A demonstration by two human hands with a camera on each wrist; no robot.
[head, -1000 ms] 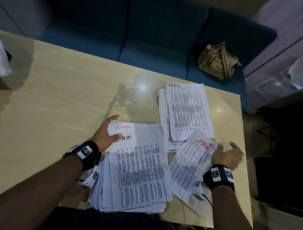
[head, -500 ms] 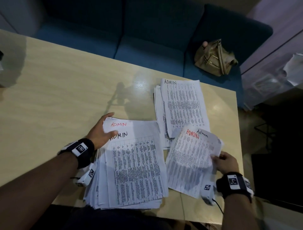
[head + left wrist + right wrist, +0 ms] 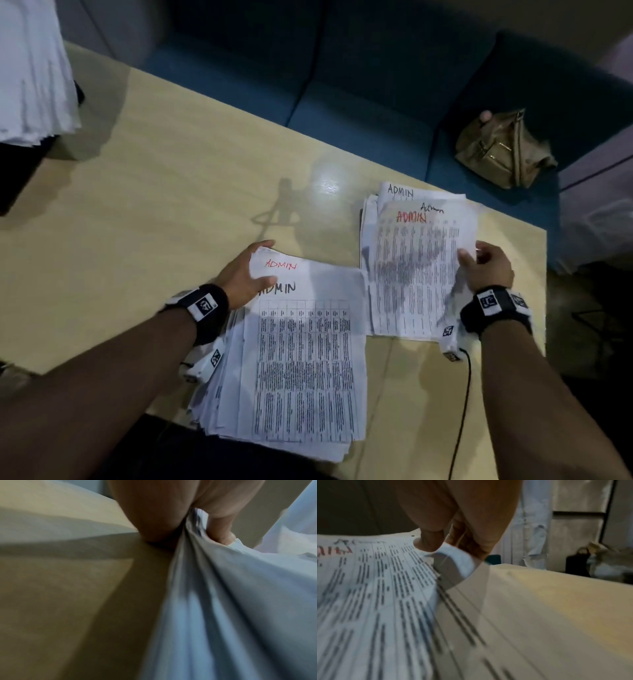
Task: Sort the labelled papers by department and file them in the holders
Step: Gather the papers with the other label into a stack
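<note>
The right hand (image 3: 486, 265) is pinching the right edge of a sheet (image 3: 421, 270) between thumb and fingers. The sheet is marked ADMIN in red and is lying on top of the far pile (image 3: 370, 212), near the table's (image 3: 154, 212) far right corner. The pile's top page also says ADMIN. The left hand (image 3: 245, 274) is gripping the top left corner of the near pile (image 3: 301, 359), with its thumb lying on the top page. This pile is sitting at the near edge of the table, just left of the far pile. A tan bag (image 3: 503, 150) is resting on the blue sofa (image 3: 342, 85) past the table.
</note>
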